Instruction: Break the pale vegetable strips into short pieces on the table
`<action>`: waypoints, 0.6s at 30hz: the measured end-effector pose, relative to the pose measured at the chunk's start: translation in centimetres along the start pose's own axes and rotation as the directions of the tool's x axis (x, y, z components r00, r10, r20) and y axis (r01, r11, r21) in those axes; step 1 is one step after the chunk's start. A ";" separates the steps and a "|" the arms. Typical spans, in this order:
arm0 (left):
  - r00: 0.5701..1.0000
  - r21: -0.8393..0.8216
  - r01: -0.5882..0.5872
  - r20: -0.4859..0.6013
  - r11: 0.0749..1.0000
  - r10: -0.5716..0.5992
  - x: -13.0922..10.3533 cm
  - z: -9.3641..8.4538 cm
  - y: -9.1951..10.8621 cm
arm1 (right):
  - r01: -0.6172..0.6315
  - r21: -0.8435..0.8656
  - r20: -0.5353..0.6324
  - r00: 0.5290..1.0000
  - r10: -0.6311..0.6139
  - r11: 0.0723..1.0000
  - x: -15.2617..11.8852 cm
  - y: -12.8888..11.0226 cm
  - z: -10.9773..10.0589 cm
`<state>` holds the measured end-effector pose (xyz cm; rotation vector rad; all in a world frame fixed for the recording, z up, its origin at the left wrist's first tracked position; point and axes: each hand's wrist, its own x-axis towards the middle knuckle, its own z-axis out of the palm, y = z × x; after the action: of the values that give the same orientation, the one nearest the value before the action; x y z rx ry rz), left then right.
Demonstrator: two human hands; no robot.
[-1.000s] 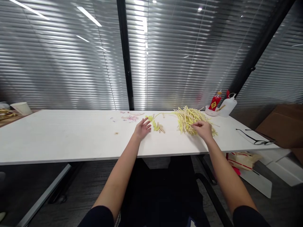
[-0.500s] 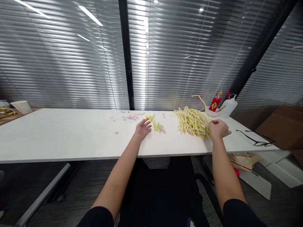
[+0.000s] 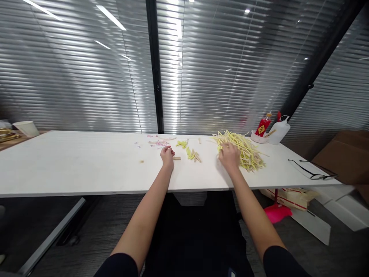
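Pale yellow strips lie in a loose heap (image 3: 245, 154) on the right half of a white table (image 3: 86, 161), with single ends poking out on its right and far sides. The right hand (image 3: 230, 154) is at the left part of this heap, its back towards the camera and its fingers bent down at the strips; its fingertips are hidden, so I cannot tell how far the grip is closed or whether it has hold of one.

The left hand (image 3: 167, 156) is near the middle of the table, fingers curled in. A short beige piece (image 3: 177, 158) shows just at its right side; I cannot tell whether it is gripped or merely lies there. Between the hands are a small yellow bunch (image 3: 181, 144) and, nearer and slightly to the right, a cluster of short yellow and beige pieces (image 3: 192, 154). Pink bits (image 3: 160, 143) are scattered just beyond the left hand, towards the left.

At the far right, a red bottle (image 3: 263, 125) stands tilted in a pink bowl (image 3: 258, 137), with a white squeeze bottle (image 3: 279, 131) just to the right. Black-framed glasses (image 3: 314, 175) lie near the table's right end. A pale cup (image 3: 27, 129) is at the far left.
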<state>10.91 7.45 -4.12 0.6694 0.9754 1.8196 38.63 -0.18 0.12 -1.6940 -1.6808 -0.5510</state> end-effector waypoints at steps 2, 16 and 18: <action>0.999 0.115 -0.046 0.010 0.992 0.046 0.0 0.0 -0.6 | 0.108 0.092 0.123 0.985 -0.119 0.990 0.9 -3.5 2.6; 0.980 0.314 -0.169 0.151 0.934 0.126 -0.1 -0.4 -2.0 | 0.102 0.126 0.509 0.847 -0.153 0.987 4.0 -13.7 13.3; 0.981 0.321 -0.164 0.150 0.933 0.121 -0.2 -0.2 -1.9 | 0.087 0.167 0.463 0.873 -0.156 0.982 3.6 -13.3 12.6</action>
<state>11.66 7.69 -5.82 1.0775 1.1859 1.7255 23.78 10.49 -3.67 -1.7171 -2.1267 -0.0585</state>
